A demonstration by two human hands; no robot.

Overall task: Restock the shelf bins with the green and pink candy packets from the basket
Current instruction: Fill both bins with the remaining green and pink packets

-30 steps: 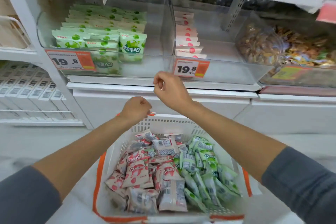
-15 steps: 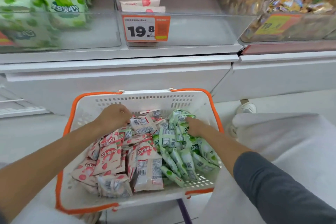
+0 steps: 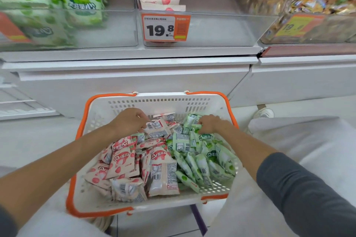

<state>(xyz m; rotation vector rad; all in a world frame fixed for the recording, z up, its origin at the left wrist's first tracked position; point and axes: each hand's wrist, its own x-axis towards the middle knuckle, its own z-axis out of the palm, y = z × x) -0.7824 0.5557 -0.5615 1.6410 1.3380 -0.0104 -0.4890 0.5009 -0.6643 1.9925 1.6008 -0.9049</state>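
Basket [image 3: 158,96], far end: left hand [image 3: 128,121] pinching pink packet [image 3: 157,128], right hand [image 3: 210,123] clutching green packets [image 3: 189,120]; risk: slick wrappers slipping out

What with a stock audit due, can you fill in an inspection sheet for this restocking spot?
Surface: pale floor; what supports the basket is hidden.
Job's things: white plastic basket with orange handles holds pink candy packets on its left and green candy packets on its right. Above it, the clear green-stocked bin and the clear pink-stocked bin, which is mostly bare.
Clutter: nothing seen.
Hands: left hand grips one of the pink candy packets; right hand grips green candy packets.
Cables: nothing seen.
Surroundings: orange price tag; clear bin of mixed wrapped sweets.
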